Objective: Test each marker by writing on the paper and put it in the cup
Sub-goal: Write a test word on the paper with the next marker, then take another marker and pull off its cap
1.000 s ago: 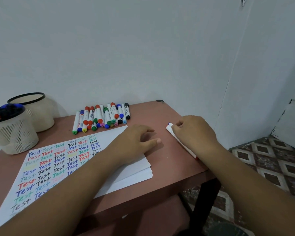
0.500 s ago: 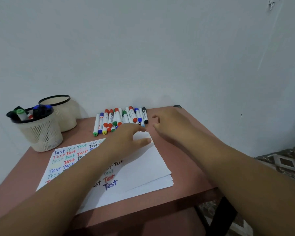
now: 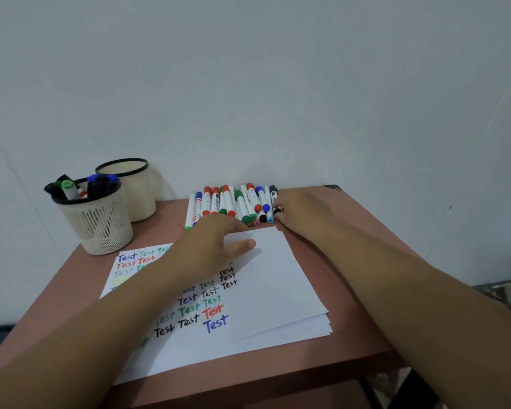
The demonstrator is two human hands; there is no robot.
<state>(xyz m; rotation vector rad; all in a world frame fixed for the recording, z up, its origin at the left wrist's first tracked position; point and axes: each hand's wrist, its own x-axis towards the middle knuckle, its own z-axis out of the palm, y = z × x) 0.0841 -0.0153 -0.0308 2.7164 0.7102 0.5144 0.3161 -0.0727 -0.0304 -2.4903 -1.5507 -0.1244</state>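
A row of capped markers [image 3: 230,205] in red, blue, green and black lies at the back of the table. My right hand [image 3: 301,211] is at the row's right end, and its fingertips pinch the lower end of the black marker [image 3: 273,192], which still lies on the table. My left hand [image 3: 207,246] rests on the white paper [image 3: 278,290] with relaxed fingers, the thumb stretched out. The paper bears many coloured "Test" words. A cream mesh cup [image 3: 101,228] at the back left holds several markers.
A second cream cup [image 3: 139,199] with a black rim stands behind the mesh cup, against the white wall. The brown table [image 3: 351,231] ends close to my right forearm, with patterned floor tiles [image 3: 508,293] beyond it. More sheets lie stacked under the top paper.
My right hand left the table's right side and moved up to the right end of the marker row, reaching the black marker. My view swung left. The left hand stayed on the paper.
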